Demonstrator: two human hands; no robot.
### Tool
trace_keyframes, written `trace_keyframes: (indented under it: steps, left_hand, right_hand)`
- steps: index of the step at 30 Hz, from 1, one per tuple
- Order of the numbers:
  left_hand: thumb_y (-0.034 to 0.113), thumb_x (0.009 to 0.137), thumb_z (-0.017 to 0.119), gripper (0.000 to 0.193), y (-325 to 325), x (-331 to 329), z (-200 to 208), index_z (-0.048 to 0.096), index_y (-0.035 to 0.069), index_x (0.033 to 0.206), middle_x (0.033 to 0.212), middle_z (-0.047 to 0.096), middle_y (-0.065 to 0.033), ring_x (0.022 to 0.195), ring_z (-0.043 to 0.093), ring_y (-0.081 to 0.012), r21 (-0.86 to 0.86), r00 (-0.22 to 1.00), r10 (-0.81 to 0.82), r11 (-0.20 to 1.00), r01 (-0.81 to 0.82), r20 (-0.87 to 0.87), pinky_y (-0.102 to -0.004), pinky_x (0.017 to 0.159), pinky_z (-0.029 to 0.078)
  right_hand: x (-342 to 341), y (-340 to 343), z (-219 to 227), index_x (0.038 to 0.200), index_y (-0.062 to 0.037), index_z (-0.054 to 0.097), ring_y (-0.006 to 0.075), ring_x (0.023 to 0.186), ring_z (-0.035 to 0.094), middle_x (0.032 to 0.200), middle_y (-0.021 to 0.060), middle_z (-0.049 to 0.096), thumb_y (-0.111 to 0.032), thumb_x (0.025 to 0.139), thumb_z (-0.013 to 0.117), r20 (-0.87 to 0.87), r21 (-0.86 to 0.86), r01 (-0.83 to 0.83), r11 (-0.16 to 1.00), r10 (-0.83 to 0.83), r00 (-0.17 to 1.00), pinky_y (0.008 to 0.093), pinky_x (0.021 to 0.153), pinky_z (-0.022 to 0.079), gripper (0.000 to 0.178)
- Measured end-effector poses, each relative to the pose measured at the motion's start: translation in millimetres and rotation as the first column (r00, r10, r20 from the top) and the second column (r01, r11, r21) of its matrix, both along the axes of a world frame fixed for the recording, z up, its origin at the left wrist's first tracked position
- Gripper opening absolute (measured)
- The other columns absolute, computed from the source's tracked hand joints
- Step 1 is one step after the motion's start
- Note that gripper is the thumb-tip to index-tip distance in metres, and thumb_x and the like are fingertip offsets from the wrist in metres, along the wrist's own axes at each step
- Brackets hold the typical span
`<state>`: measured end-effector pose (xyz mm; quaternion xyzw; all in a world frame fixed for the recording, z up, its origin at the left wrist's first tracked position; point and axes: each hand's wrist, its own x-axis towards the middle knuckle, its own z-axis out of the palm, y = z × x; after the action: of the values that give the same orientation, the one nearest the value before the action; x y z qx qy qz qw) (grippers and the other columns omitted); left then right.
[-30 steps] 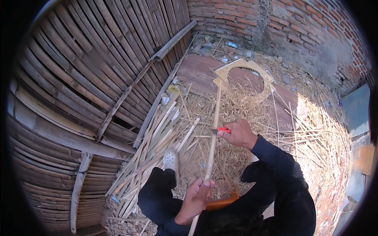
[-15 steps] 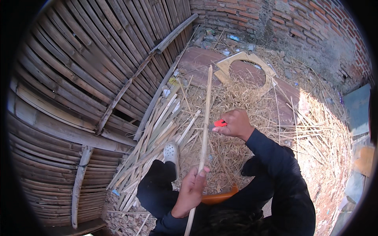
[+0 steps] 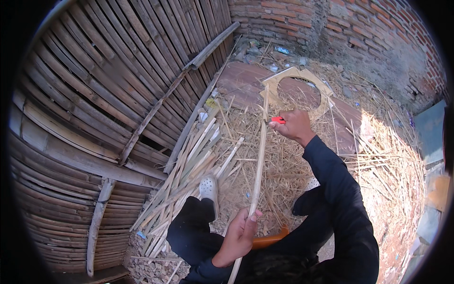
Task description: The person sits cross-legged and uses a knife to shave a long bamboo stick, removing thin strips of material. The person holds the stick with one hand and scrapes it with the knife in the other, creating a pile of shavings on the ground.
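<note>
A long pale bamboo strip [image 3: 261,161] runs from my lap up toward the far end of the floor. My left hand [image 3: 240,237] is closed around its lower part. In my right hand [image 3: 295,128] is a red-handled cutter knife [image 3: 278,120], gripped with the thumb along it. Its blade end meets the strip near the upper tip, and a thin curl of shaving [image 3: 260,110] stands out there.
Several split bamboo strips [image 3: 201,162] lie in a heap at my left. Shavings [image 3: 288,175] cover the floor. Beyond lies a board with a round hole [image 3: 269,92]. A bamboo wall [image 3: 109,85] rises on the left, a brick wall [image 3: 364,33] behind. I sit over something orange [image 3: 270,241].
My right hand with the knife has moved away from me along the strip, toward its far tip. The strip's upper end has shifted right and lower in view.
</note>
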<state>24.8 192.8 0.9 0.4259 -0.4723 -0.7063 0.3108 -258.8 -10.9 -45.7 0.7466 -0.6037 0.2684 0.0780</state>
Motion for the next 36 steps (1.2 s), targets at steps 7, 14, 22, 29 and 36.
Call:
trace_keyframes:
  steps: [7,14,22,29,36]
  left_hand:
    - [0.022,0.101,0.042,0.022,3.2,-8.5,-3.0,0.050,0.003,0.109,0.068,0.039,0.0058,0.061,0.032,-0.0018,-0.053,0.999,-0.035,0.998,0.035,-0.003,-0.0189,0.054,0.027]
    - [0.018,0.101,0.041,0.019,3.1,-9.4,-6.1,0.048,0.004,0.111,0.070,0.038,0.0047,0.062,0.034,-0.0018,-0.013,0.996,-0.088,0.996,0.088,0.025,-0.0189,0.055,0.029]
    - [0.020,0.101,0.041,0.022,17.9,-16.4,-31.6,0.049,0.004,0.115,0.065,0.037,0.0066,0.054,0.032,-0.0018,0.106,0.990,-0.087,0.989,0.098,-0.109,-0.0181,0.049,0.025]
    - [0.018,0.099,0.046,0.025,-5.5,-10.4,-19.2,0.054,0.003,0.117,0.059,0.041,0.0057,0.048,0.031,-0.0011,0.082,0.993,0.105,0.992,-0.100,-0.058,-0.0178,0.044,0.023]
    - [0.014,0.099,0.045,0.027,-10.9,-12.0,-10.8,0.053,0.003,0.122,0.062,0.039,0.0075,0.055,0.032,-0.0005,0.057,0.995,0.096,0.994,-0.095,-0.027,-0.0186,0.049,0.024]
  right_hand:
    - [-29.3,-24.2,6.7,0.060,-0.0087,0.064,0.0323,0.050,0.059,0.050,0.0128,0.056,-0.070,0.077,0.054,-0.070,-0.036,0.066,0.997,-0.068,0.995,0.0435,0.046,0.044,0.064]
    - [-50.1,-38.3,1.5,0.063,-0.0049,0.066,0.0349,0.052,0.059,0.052,0.0168,0.056,-0.072,0.080,0.047,0.007,-0.009,0.164,0.986,-0.164,0.986,0.0464,0.050,0.045,0.071]
    - [-143.7,-3.5,-17.9,0.070,0.0014,0.065,0.0397,0.060,0.061,0.059,0.0242,0.059,-0.068,0.089,0.035,0.072,0.250,0.540,0.804,-0.572,0.817,0.0468,0.057,0.046,0.078]
    - [-2.3,79.3,22.4,0.060,-0.0060,0.058,0.0339,0.049,0.057,0.048,0.0153,0.050,-0.064,0.083,0.052,0.185,0.238,-0.063,0.969,0.018,0.983,0.0433,0.048,0.042,0.063]
    - [68.7,130.4,-1.6,0.058,-0.0111,0.056,0.0260,0.044,0.056,0.047,0.0052,0.052,-0.071,0.067,0.064,0.082,0.131,-0.387,0.913,0.379,0.922,0.0366,0.045,0.043,0.061]
